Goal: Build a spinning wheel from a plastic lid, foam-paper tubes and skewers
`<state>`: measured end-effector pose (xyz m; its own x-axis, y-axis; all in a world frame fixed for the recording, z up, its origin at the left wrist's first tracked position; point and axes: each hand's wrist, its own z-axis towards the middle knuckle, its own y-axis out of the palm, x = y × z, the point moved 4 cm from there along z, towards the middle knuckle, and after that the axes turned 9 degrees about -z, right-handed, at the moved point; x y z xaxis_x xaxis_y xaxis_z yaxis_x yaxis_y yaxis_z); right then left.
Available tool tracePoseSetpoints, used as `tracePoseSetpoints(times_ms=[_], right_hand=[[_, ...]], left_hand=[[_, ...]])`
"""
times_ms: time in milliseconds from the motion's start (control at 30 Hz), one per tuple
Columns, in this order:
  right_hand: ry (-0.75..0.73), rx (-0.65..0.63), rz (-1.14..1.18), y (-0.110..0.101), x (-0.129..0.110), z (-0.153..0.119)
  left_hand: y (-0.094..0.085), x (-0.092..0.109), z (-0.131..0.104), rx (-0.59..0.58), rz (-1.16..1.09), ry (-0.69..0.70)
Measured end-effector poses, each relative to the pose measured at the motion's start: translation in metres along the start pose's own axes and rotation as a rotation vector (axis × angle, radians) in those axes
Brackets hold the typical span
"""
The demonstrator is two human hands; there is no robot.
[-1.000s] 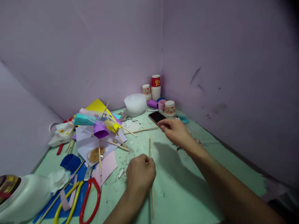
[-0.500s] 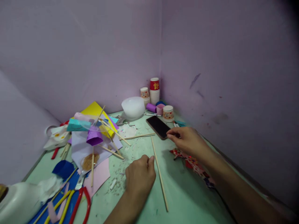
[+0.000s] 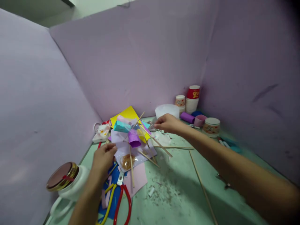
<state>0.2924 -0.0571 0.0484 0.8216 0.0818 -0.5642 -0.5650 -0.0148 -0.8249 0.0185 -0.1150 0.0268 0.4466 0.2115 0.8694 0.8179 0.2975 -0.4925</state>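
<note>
My left hand (image 3: 103,159) hovers at the left edge of the paper pile, its fingers loosely bent and apart, with nothing visible in them. My right hand (image 3: 167,122) reaches across in front of the white bowl (image 3: 167,110), fingers curved downward, and I see nothing in it. Between the two hands lies a frame of crossed wooden sticks (image 3: 157,142) with a purple paper tube (image 3: 134,138) and a teal paper tube (image 3: 122,126). A clear bag of rubber bands (image 3: 127,162) rests on white paper. Red-handled scissors (image 3: 122,190) lie below.
A white jar with a brown and gold lid (image 3: 63,175) stands at the left. Paper cups (image 3: 192,100), a purple roll (image 3: 187,117) and another cup (image 3: 211,126) stand by the right wall. A long stick (image 3: 202,186) and paper scraps lie on the green table (image 3: 173,206).
The view has turned left. My right hand has moved left from beside the phone towards the stick frame; my left hand has gone left to the paper pile. The phone is now out of sight.
</note>
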Motion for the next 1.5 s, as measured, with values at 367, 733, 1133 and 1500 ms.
tracePoseSetpoints(times_ms=[367, 733, 1133, 1500], right_hand=[[0.046, 0.032, -0.108, 0.01, 0.002, -0.01], [0.046, -0.066, -0.104, 0.04, 0.009, -0.042], [0.061, -0.042, -0.064, 0.09, 0.001, 0.0], [-0.031, -0.051, 0.072, 0.111, -0.021, 0.047]], left_hand=[[0.031, -0.029, 0.028, -0.11, 0.391, 0.09], [0.074, -0.019, 0.032, -0.188, 0.686, 0.086], [0.081, -0.038, 0.064, -0.063, 0.663, -0.019], [0.055, -0.019, 0.09, 0.077, 0.795, 0.007]])
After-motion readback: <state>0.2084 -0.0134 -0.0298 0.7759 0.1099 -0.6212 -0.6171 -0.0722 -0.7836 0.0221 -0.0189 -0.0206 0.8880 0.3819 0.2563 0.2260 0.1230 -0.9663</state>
